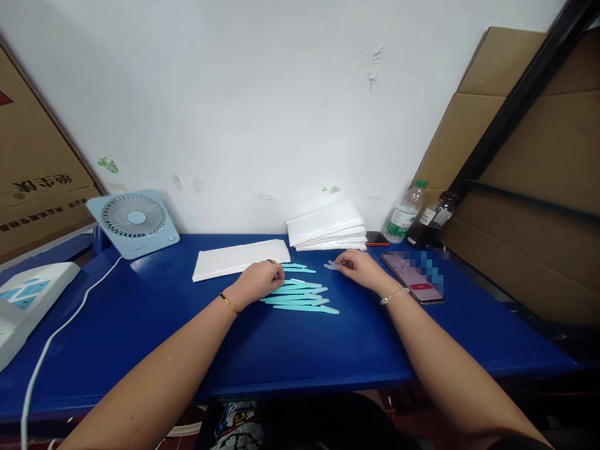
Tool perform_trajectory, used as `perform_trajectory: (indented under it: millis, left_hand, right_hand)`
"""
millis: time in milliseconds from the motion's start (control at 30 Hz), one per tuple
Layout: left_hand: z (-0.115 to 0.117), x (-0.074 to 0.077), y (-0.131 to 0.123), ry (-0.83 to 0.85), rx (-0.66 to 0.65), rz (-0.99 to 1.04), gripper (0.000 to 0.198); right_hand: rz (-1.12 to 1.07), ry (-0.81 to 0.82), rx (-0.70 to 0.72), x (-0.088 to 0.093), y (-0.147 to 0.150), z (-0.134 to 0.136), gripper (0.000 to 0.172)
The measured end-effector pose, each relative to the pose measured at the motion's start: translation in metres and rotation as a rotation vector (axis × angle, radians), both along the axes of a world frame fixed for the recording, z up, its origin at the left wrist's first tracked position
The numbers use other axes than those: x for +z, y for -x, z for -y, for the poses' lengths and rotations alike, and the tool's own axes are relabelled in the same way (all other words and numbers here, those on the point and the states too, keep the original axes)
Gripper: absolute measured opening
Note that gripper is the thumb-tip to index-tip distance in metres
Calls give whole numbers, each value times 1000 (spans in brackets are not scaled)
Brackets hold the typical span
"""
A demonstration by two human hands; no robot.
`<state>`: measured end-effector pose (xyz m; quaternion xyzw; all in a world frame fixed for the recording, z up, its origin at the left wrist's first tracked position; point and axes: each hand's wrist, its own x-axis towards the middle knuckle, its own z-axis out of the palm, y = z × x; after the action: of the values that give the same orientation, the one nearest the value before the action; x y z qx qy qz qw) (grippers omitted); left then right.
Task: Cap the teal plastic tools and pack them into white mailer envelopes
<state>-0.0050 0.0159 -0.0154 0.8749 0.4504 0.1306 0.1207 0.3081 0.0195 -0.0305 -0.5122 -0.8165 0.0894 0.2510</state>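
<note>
Several light blue plastic sticks (300, 299) lie side by side on the blue table (290, 350). My left hand (259, 279) rests on the left ends of the sticks, fingers curled down over them, with a ring and a gold bangle on that arm. My right hand (359, 267) is a little to the right of the row and pinches a small pale piece (332, 265) between thumb and fingers. A bead bracelet sits on the right wrist.
A flat white packet (234, 258) lies behind my left hand; a stack of white packets (328, 228) stands by the wall. A phone (412, 277), two bottles (405, 215), a small fan (135, 220) with a white cable, and cardboard boxes on both sides surround the work area.
</note>
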Motion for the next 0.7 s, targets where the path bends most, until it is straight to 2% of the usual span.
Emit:
perform_trajectory:
  millis: [200, 333, 467, 600, 700]
  left_hand:
    - [5, 4, -2, 62, 9, 91, 14]
    - [3, 2, -3, 277, 19, 321, 16]
    - [4, 3, -7, 550, 24, 554, 20]
    - [6, 5, -7, 623, 24, 659, 20]
    - [5, 4, -6, 641, 36, 658, 19]
  right_hand:
    - [70, 30, 28, -6, 26, 1, 8]
    - [56, 10, 47, 1, 32, 9, 11]
    - [-240, 77, 59, 8, 38, 18, 14]
    - [-579, 132, 65, 10, 43, 23, 22]
    - [-641, 139, 60, 9, 45, 24, 24]
